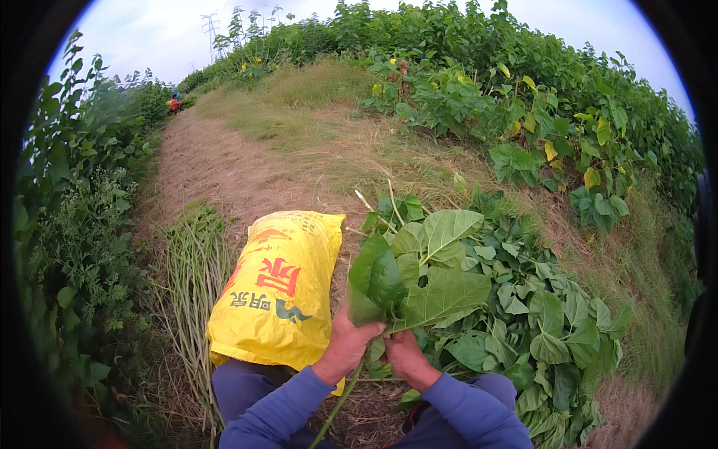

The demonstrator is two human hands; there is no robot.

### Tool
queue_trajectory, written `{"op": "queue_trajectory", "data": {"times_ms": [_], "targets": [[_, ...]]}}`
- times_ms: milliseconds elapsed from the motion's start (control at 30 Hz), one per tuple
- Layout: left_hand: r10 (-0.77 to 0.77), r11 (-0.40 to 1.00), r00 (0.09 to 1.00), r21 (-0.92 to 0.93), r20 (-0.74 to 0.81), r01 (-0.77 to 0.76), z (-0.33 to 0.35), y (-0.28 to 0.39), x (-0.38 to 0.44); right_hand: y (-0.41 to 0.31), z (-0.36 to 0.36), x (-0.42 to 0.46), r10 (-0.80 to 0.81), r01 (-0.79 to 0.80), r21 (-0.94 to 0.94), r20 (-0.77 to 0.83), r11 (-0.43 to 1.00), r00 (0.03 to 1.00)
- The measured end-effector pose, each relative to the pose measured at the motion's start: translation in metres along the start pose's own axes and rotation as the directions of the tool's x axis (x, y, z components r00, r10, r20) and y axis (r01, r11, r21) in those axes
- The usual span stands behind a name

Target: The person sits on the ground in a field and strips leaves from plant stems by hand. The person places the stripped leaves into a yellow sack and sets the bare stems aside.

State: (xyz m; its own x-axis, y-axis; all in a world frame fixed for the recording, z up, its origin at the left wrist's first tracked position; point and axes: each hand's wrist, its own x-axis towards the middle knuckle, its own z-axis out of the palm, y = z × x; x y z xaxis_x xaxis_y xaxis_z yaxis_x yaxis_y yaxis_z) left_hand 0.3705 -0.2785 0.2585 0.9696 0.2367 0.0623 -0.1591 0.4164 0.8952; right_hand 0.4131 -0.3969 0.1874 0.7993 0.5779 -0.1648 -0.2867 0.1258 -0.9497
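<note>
Both hands are together just in front of my knees, on a leafy green branch (443,294) that looks like mulberry. My left hand (349,339) is closed around its stem and the bases of several broad leaves. Beside it, my right hand (408,356) grips at the stem or leaf stalks; its fingertips are partly hidden. The bare lower stem (342,401) runs down between my forearms. A full yellow woven sack (280,292) with printed writing lies ahead to the left, against my left knee. To the right spreads a heap of cut leafy branches (538,337).
Left of the sack lies a bundle of long bare stems (196,286). Tall green plants (84,224) line the path's left edge, with a dense leafy bank (505,84) on the right. A dry grassy path (224,151) leads away towards a distant person (175,104) in red.
</note>
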Motion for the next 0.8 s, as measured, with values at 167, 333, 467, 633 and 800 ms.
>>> {"op": "queue_trajectory", "data": {"times_ms": [167, 333, 467, 633, 800], "targets": [[-0.020, 1.000, 0.999, 0.014, 0.029, 0.019, -0.003, -0.005, -0.003, -0.002, -0.006, -0.007, -0.058, 0.058, 0.053, -0.006, 0.997, 0.998], [-0.035, 0.997, 0.997, -0.063, 0.068, 0.040, -0.005, 0.001, -0.006, -0.012, 0.003, -0.014, -0.013, 0.024, 0.146, -0.075, 0.989, 0.997], [-0.128, 0.985, 0.988, -0.107, 0.084, 0.137, -0.011, 0.007, -0.008, -0.012, -0.001, -0.013, 0.019, -0.023, 0.127, 0.031, 0.992, 0.999], [-0.151, 0.978, 0.985, -0.135, 0.088, 0.162, -0.012, 0.006, -0.006, -0.009, -0.010, -0.010, 0.054, -0.063, 0.134, 0.068, 0.989, 0.996], [-0.077, 0.983, 0.995, -0.160, 0.061, 0.085, -0.007, 0.001, -0.005, -0.009, -0.014, -0.008, 0.013, -0.038, 0.281, 0.091, 0.959, 0.996]]}}
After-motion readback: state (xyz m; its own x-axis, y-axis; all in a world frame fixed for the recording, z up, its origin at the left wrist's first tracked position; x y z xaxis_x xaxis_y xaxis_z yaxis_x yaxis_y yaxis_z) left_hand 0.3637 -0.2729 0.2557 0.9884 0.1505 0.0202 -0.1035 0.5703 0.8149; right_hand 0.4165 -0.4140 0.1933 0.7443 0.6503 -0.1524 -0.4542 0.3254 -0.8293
